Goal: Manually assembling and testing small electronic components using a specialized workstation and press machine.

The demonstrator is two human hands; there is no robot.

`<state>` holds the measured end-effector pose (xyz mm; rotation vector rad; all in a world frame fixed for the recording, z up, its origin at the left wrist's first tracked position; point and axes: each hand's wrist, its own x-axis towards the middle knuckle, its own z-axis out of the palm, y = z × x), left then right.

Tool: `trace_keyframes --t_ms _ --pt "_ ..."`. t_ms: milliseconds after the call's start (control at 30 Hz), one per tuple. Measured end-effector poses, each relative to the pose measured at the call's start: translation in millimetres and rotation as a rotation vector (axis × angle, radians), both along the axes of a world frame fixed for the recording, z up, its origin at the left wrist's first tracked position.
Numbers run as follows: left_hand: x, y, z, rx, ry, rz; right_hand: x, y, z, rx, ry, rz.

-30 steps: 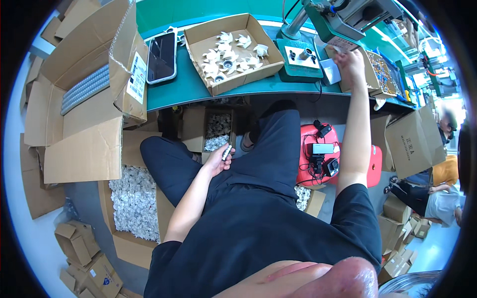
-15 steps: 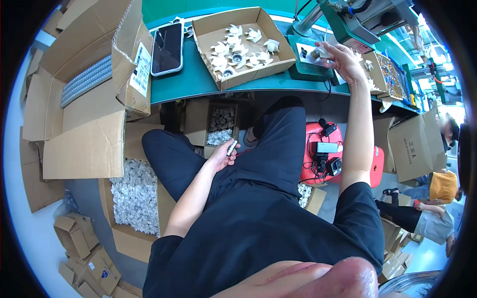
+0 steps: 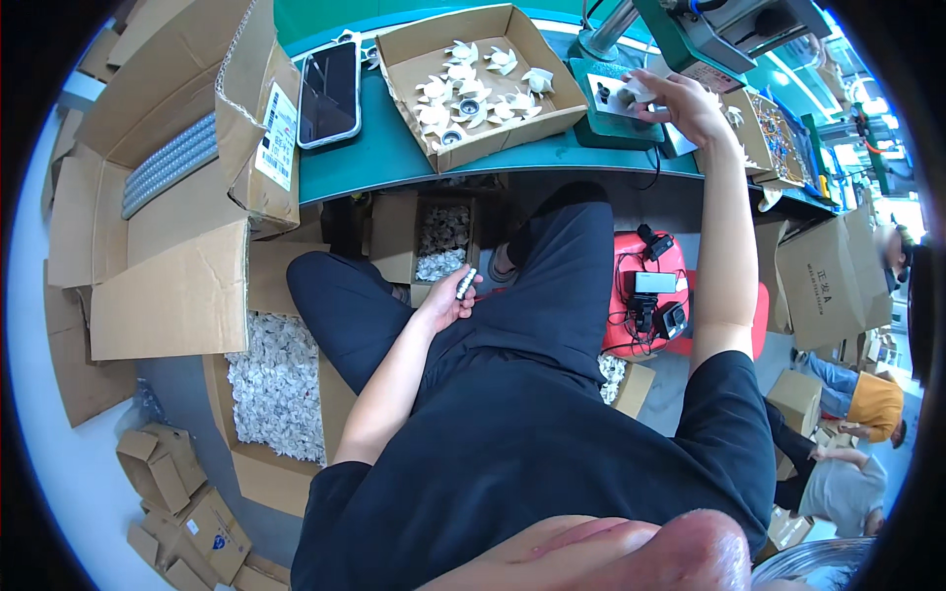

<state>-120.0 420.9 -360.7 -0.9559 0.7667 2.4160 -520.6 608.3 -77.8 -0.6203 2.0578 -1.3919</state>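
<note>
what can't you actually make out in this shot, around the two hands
- Head view: the small part at the right hand on the green press base is too small and half covered by fingers.
- The item in the left hand is tiny; its kind is unclear.
- The machine above is cut off by the top edge.

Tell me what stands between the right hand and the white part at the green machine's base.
Nothing visible: the right hand already has its fingertips on the white part on the green base. No other object lies between them.
</note>
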Motion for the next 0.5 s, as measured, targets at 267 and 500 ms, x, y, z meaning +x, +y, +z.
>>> trace_keyframes --t_ms 267,500 --pt "5 -4 1 -0.004 -0.026 0.034 -4 1 -1 -0.066 -0.050 0.007" --pt "0 -3 3 -0.003 -0.027 0.019 5 7 8 -0.069 -0.042 0.011"
